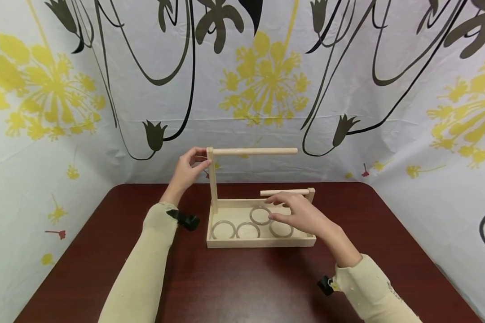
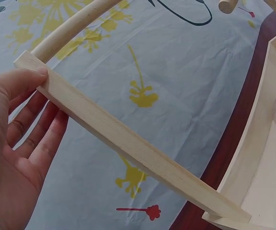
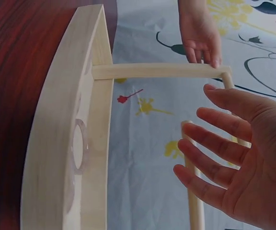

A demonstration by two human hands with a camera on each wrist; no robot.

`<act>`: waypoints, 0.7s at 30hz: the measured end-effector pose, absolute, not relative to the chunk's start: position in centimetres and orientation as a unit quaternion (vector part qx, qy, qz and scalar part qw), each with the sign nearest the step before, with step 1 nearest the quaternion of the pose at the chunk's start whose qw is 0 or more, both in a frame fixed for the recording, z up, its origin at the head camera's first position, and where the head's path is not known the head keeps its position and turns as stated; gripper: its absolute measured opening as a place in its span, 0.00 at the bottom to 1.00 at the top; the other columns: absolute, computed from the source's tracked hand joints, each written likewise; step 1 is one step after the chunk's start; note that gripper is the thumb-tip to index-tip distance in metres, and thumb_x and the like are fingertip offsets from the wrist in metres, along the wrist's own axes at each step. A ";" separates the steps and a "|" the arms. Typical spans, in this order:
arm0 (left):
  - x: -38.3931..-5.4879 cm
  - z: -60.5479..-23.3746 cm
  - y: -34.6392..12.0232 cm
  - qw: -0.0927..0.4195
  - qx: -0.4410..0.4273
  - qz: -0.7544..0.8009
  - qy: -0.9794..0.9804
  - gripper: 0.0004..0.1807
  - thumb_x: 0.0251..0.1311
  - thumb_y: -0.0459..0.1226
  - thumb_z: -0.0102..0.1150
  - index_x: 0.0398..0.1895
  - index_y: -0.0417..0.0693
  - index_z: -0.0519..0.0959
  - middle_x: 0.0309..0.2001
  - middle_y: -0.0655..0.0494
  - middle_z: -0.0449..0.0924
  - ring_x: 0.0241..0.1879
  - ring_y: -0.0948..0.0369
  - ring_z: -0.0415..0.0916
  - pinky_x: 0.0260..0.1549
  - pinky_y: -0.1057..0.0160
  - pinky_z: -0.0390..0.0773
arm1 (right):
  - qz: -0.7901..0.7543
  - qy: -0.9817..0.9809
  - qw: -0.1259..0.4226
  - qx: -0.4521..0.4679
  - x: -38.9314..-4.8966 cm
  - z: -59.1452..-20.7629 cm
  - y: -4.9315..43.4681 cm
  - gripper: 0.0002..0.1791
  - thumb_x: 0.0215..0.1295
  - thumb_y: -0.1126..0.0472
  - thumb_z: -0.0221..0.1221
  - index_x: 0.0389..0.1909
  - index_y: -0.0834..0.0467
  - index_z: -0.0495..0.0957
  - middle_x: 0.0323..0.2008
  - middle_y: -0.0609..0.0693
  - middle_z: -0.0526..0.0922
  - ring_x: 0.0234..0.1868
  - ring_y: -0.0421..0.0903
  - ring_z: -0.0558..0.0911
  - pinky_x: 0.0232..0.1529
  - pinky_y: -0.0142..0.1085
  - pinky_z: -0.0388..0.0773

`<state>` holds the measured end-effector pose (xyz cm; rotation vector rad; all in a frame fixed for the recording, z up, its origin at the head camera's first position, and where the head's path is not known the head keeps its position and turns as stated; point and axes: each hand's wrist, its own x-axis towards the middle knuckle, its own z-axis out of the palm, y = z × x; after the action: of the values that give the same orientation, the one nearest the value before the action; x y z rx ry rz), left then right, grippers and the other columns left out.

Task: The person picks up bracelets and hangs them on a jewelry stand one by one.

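Note:
My left hand (image 1: 186, 170) pinches the top of a tall wooden post (image 2: 128, 139), thumb on one side and fingers on the other. From that post's top a long wooden bar (image 1: 254, 151) runs to the right, its far end free. The post stands at the left end of a shallow wooden tray (image 1: 262, 243). Several translucent bangles (image 1: 224, 221) lie in the tray. Above its right half, my right hand (image 3: 258, 187) is held with fingers spread and loosely bent, holding nothing. Close by its fingers is a shorter wooden bar (image 1: 284, 192) on a low post (image 1: 311, 194).
The tray stands on a dark red-brown table (image 1: 242, 282) with rounded far corners. Behind and beside the table hangs a white cloth (image 1: 242, 103) with yellow and grey flower prints. A small black camera (image 1: 187, 221) is strapped to my left wrist.

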<state>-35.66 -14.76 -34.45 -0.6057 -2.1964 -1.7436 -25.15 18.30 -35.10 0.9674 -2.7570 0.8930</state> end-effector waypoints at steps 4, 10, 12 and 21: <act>-35.7 -34.5 -14.7 0.138 -0.216 -0.606 -0.753 0.18 0.67 0.31 0.60 0.58 0.32 0.74 0.54 0.38 0.75 0.47 0.67 0.76 0.48 0.70 0.78 | 0.294 -0.901 0.034 0.316 -25.3 -35.8 18.1 0.19 0.64 0.57 0.67 0.56 0.53 0.80 0.55 0.48 0.84 0.56 0.50 0.82 0.58 0.52 0.78; -35.9 -34.7 -14.4 0.147 -0.215 -0.614 -0.745 0.18 0.67 0.30 0.60 0.57 0.31 0.73 0.53 0.37 0.75 0.46 0.67 0.75 0.54 0.57 0.77 | 0.294 -0.899 0.029 0.323 -25.5 -36.7 17.8 0.19 0.65 0.55 0.66 0.55 0.53 0.81 0.54 0.48 0.85 0.55 0.49 0.83 0.57 0.50 0.80; -36.0 -34.8 -14.3 0.152 -0.215 -0.615 -0.743 0.17 0.66 0.29 0.59 0.56 0.31 0.73 0.53 0.37 0.75 0.46 0.67 0.75 0.56 0.51 0.75 | 0.297 -0.896 0.023 0.328 -25.7 -37.2 17.7 0.19 0.65 0.56 0.66 0.55 0.54 0.81 0.54 0.49 0.85 0.54 0.51 0.83 0.56 0.49 0.80; -35.9 -35.1 -14.3 0.145 -0.208 -0.620 -0.742 0.19 0.67 0.29 0.59 0.58 0.30 0.71 0.51 0.48 0.75 0.48 0.67 0.73 0.57 0.50 0.73 | 0.331 -0.882 -0.001 0.334 -26.5 -39.6 17.2 0.18 0.64 0.60 0.66 0.54 0.60 0.81 0.53 0.55 0.85 0.52 0.54 0.85 0.54 0.49 0.82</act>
<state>-35.88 -14.35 -35.07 -0.5991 -2.1392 -1.7873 -26.49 17.19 -39.61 1.0514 -2.7743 1.0418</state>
